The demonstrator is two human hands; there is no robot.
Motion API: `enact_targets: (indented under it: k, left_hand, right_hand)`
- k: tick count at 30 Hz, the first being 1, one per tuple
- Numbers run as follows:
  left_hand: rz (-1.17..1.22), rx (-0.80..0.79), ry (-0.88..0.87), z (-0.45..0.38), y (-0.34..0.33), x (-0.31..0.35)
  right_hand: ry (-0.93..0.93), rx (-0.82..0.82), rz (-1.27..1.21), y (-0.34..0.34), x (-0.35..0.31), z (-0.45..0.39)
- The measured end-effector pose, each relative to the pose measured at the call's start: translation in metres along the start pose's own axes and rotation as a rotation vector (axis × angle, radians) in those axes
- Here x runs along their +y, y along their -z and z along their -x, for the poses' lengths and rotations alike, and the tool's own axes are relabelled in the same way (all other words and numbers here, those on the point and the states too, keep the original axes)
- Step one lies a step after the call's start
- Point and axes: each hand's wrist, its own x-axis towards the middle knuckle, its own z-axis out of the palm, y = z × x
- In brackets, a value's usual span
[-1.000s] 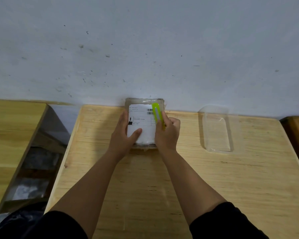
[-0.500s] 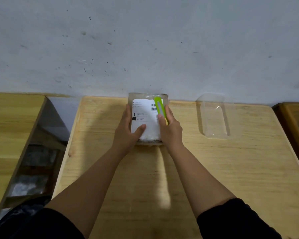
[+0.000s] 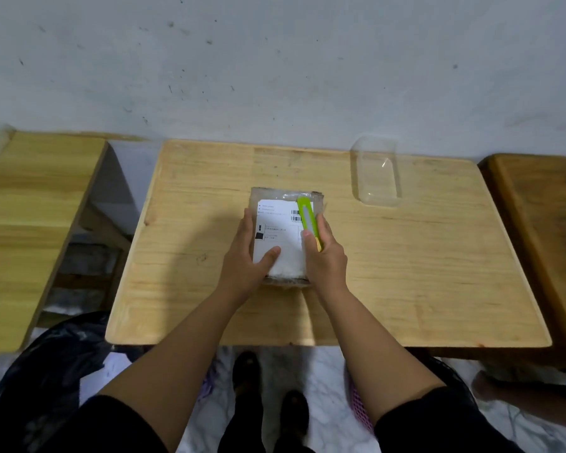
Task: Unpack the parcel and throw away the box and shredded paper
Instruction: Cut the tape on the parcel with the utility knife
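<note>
A small cardboard parcel [image 3: 283, 230] wrapped in clear tape, with a white shipping label on top, lies in the middle of the wooden table [image 3: 406, 273]. My left hand [image 3: 247, 259] grips the parcel's left side, thumb across the label. My right hand [image 3: 325, 256] holds the parcel's right side and pins a lime-green utility knife [image 3: 307, 220] flat against the top; no blade is visible.
A clear plastic tray [image 3: 378, 173] sits at the table's back right. A black bin bag [image 3: 46, 380] holding white scraps stands on the floor at the lower left. Other wooden tables flank left [image 3: 30, 223] and right [image 3: 543, 223]. A pink mesh basket [image 3: 360, 407] is under my right arm.
The parcel has come from the table's back edge by the wall toward me to the table's middle, both hands and the knife still on it. The view has tilted down, showing floor and feet.
</note>
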Motion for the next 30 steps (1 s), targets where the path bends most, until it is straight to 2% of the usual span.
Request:
enact_targets:
  k: [10,20,22,24,27,30]
  left_hand:
    - [-0.041,0.008,0.072,0.036,-0.019,-0.011]
    - [-0.011,-0.099,0.127,0.024,-0.004,-0.005]
    - [0.002,-0.103,0.132,0.018,-0.001,0.000]
    - [0.003,-0.103,0.117,0.010,0.000,0.005]
    - [-0.014,-0.098,0.126,-0.001,0.000,0.005]
    - [-0.015,-0.103,0.123,-0.002,-0.002,-0.001]
  right_hand:
    - [0.012,-0.030,0.003,0.010,0.029,0.023]
    - [-0.052,0.209,0.141,0.021,0.019,0.001]
    - [-0.062,0.202,0.141,0.028,0.010,-0.008]
    - [-0.046,0.060,0.061,0.035,0.000,-0.018]
    - [-0.036,-0.301,-0.075,0.045,-0.013,-0.035]
    - [-0.038,-0.545,-0.082,0.052,-0.021,-0.053]
